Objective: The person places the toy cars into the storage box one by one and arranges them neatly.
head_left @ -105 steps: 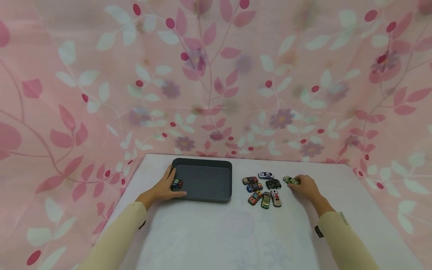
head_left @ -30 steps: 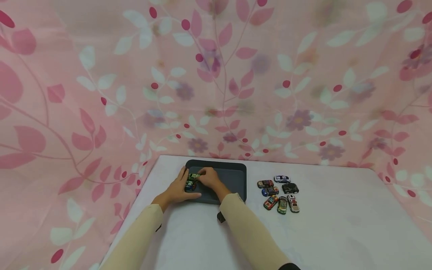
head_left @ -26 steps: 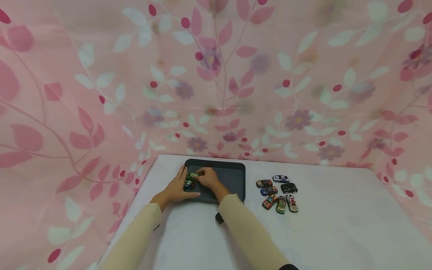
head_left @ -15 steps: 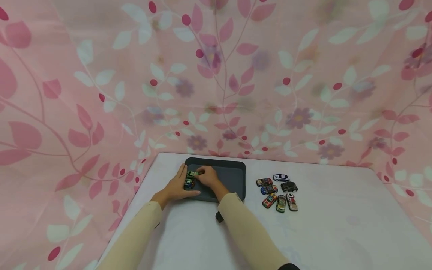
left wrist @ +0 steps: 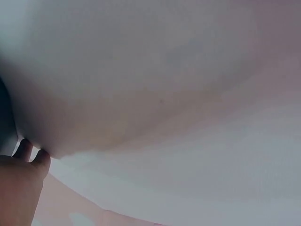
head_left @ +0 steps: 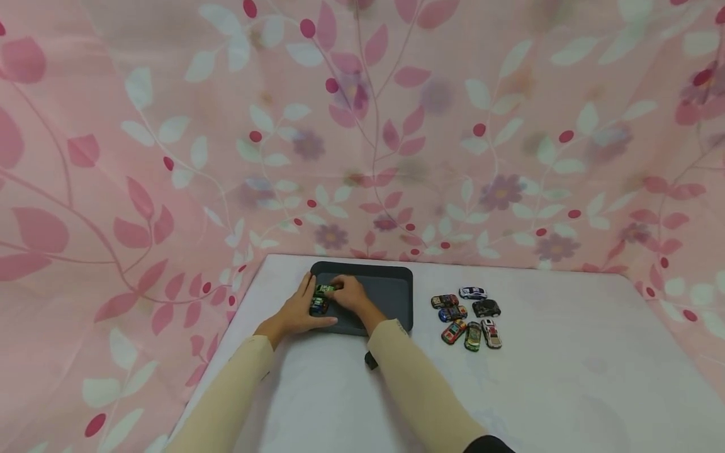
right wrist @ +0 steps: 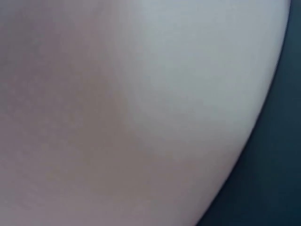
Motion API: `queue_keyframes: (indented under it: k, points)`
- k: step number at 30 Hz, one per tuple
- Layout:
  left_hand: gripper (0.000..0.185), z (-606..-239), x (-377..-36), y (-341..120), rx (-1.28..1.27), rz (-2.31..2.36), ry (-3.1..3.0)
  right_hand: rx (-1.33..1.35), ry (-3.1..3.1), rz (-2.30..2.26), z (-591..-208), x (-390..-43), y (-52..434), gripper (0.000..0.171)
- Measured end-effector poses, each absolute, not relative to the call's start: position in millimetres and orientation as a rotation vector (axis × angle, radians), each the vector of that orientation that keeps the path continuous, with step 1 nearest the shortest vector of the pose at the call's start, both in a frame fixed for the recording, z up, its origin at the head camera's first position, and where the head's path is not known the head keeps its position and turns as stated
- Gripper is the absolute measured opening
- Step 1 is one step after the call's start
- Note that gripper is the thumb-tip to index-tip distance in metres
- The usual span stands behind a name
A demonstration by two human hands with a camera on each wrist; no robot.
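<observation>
Inside rounded-rectangular matte grey tray (head_left: 391,296), glossy green toy car (head_left: 324,290) under right hand (head_left: 349,295)

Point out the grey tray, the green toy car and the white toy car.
grey tray (head_left: 391,296), head view, bare floor.
green toy car (head_left: 324,290), head view, roof, by the right hand.
white toy car (head_left: 472,292), head view, roof.

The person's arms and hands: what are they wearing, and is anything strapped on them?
Both arms are covered by long, plain cream-beige sleeves, the left sleeve and the right sleeve, each ending at the wrist. The left hand and the right hand are bare, with no gloves. A small dark item shows under the right wrist; what it is cannot be told.
</observation>
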State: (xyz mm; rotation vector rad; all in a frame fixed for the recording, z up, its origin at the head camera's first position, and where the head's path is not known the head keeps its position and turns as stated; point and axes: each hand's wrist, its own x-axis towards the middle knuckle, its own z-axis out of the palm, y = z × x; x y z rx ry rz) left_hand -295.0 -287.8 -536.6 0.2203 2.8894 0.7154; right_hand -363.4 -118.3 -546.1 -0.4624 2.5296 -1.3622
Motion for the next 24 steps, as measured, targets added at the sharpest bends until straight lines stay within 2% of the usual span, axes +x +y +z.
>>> queue_keyframes:
  k: [6, 17, 24]
  points:
    - [0.131, -534.5, -297.7, -286.4, 0.201, 0.686, 2.883, -0.476, 2.567, -1.301, -536.4, -362.5, -111.5, 0.059]
    - [0.13, -539.6, -299.7, -291.7, 0.202, 0.67, 2.904, -0.802, 2.852, -0.925, -501.6, -364.2, -85.3, 0.089]
    - [0.129, -544.9, -294.5, -290.4, 0.22, 0.68, 2.886, -0.778, 3.035, -0.744, -491.3, -373.5, -32.8, 0.092]
